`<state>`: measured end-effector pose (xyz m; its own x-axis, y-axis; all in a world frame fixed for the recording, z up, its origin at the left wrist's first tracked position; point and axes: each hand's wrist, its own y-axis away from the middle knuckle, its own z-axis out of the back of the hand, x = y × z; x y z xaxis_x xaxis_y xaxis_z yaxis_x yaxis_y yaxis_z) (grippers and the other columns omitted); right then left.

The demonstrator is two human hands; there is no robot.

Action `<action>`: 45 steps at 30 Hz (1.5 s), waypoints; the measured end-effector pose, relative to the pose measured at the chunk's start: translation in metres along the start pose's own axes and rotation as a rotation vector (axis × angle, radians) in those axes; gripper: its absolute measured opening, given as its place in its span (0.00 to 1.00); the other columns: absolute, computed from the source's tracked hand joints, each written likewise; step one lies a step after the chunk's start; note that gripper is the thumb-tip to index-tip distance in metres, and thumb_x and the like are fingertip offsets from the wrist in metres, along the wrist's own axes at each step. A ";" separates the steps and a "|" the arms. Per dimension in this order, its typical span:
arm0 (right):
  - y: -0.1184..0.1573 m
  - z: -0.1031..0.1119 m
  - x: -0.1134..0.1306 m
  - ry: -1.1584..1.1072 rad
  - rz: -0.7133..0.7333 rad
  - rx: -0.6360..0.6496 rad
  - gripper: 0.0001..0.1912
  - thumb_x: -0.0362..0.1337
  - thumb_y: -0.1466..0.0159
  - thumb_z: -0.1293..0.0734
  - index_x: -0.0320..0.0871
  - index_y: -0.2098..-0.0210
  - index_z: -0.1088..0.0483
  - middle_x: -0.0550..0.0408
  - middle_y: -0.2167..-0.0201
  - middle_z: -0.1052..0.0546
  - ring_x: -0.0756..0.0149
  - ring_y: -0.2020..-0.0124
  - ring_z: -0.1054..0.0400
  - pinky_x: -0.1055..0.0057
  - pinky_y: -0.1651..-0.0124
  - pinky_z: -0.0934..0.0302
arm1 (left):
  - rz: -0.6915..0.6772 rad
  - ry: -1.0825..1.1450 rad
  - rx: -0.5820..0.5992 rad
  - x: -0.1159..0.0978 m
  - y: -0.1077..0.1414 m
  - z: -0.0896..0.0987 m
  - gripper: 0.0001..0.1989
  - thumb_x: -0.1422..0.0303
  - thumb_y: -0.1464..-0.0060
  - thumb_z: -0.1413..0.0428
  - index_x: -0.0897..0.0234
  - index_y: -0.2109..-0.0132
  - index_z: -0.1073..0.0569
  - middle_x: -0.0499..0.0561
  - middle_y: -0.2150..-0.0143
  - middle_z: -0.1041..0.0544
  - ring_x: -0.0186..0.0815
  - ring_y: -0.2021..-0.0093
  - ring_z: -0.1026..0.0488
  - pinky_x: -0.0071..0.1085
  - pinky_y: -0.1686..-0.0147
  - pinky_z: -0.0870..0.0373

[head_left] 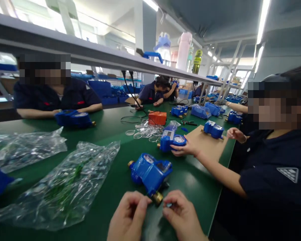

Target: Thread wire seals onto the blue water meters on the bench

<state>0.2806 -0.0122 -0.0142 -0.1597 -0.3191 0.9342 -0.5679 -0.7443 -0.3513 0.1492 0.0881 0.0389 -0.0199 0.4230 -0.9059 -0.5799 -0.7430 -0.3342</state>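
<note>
A blue water meter [150, 172] with brass ends lies on the green table just beyond my hands. Its near brass fitting [157, 197] points between them. My left hand [127, 216] is closed in a pinch at the left of that fitting; what its fingertips hold, if anything, is too small to make out. To the right of the fitting, my right hand [182, 214] pinches a small light-blue piece [169, 205]. A clear plastic bag [65, 187] with green strands and many small bluish pieces lies left of my hands.
Another clear bag [27, 147] lies at the left. A co-worker's hand [184, 147] on the right touches a second water meter [169, 139]. Clear discs [142, 130] and an orange box [157, 117] lie mid-table. A shelf [102, 57] with bottles runs overhead.
</note>
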 end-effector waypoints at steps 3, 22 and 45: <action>-0.001 0.008 0.016 -0.025 -0.123 -0.052 0.11 0.37 0.39 0.35 0.46 0.56 0.32 0.53 0.61 0.30 0.67 0.60 0.34 0.71 0.57 0.38 | -0.077 -0.151 0.152 -0.010 -0.007 -0.009 0.08 0.64 0.42 0.50 0.61 0.68 0.33 0.45 0.73 0.32 0.31 0.73 0.32 0.26 0.72 0.34; -0.007 0.007 0.008 -0.286 -0.077 -0.014 0.11 0.31 0.38 0.36 0.47 0.56 0.35 0.53 0.57 0.27 0.65 0.60 0.28 0.68 0.61 0.31 | -0.141 -0.288 0.282 -0.005 0.001 -0.011 0.07 0.71 0.42 0.50 0.60 0.61 0.27 0.47 0.67 0.28 0.31 0.67 0.29 0.25 0.66 0.33; -0.002 0.002 0.014 -0.226 -0.151 0.032 0.13 0.29 0.41 0.33 0.47 0.56 0.32 0.55 0.57 0.25 0.66 0.57 0.29 0.69 0.56 0.32 | -0.240 -0.428 0.227 -0.005 0.011 -0.015 0.09 0.73 0.41 0.52 0.63 0.57 0.29 0.50 0.66 0.30 0.32 0.66 0.31 0.27 0.64 0.32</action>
<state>0.2815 -0.0166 -0.0002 0.1110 -0.3227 0.9400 -0.5450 -0.8107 -0.2139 0.1554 0.0696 0.0361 -0.1673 0.7761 -0.6080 -0.7697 -0.4882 -0.4114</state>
